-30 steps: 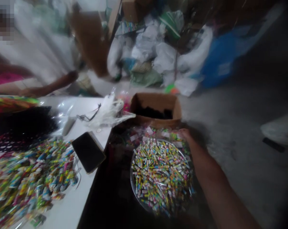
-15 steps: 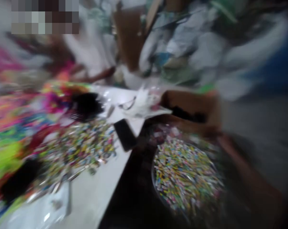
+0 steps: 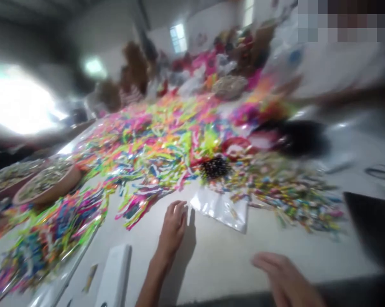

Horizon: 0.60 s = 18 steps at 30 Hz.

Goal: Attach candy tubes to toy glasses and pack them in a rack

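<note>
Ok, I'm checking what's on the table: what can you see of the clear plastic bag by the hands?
The clear plastic bag lies flat and shiny on the white table, roughly rectangular. Its far edge meets a heap of colourful wrapped pieces. The left hand rests just beside its left end, apparently not touching it.

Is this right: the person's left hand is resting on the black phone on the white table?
No. The head view shows the left hand over the white table, beside a clear plastic bag, apart from the black rectangular phone.
</note>
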### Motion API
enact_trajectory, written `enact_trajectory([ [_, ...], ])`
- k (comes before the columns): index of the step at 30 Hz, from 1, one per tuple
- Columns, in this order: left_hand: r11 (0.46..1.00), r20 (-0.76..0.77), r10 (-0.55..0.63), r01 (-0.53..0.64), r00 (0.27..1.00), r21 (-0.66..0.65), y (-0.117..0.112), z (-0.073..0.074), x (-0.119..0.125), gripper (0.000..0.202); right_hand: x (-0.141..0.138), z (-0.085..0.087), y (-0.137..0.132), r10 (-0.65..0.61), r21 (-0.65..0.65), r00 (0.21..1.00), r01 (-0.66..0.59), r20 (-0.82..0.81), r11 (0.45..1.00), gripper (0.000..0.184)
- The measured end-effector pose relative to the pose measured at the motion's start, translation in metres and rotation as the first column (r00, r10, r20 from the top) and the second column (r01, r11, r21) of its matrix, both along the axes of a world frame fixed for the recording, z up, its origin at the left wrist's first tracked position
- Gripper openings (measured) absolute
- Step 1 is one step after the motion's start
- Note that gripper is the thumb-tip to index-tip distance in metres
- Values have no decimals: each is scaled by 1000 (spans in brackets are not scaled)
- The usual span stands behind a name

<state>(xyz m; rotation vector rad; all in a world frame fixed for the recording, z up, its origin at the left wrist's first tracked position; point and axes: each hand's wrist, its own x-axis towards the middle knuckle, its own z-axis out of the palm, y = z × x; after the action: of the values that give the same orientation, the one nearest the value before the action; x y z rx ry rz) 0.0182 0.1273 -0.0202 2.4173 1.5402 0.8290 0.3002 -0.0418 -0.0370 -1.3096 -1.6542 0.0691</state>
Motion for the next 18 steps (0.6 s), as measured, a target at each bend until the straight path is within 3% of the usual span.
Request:
enact_trajectory([
  [4,989,-12,139,-138,990,52,13,-5,-36,35,-42,20,77,270,-147,954,-250,131,957,44],
  [8,943,-7,317,-314,948,111,34,4,-78,42,-69,38,170,242,-147,955,-218,170,965,33],
  [11,851,-92,521,-508,849,129,54,5,-100,62,-99,43,226,348,-209,912,-305,219,929,36],
  [14,763,-230,641,-640,732,87,62,-3,-111,77,-144,40,261,493,-315,818,-404,296,859,42],
  [18,785,-287,599,-619,748,26,50,-21,-117,67,-192,23,282,492,-393,757,-333,430,857,53],
])
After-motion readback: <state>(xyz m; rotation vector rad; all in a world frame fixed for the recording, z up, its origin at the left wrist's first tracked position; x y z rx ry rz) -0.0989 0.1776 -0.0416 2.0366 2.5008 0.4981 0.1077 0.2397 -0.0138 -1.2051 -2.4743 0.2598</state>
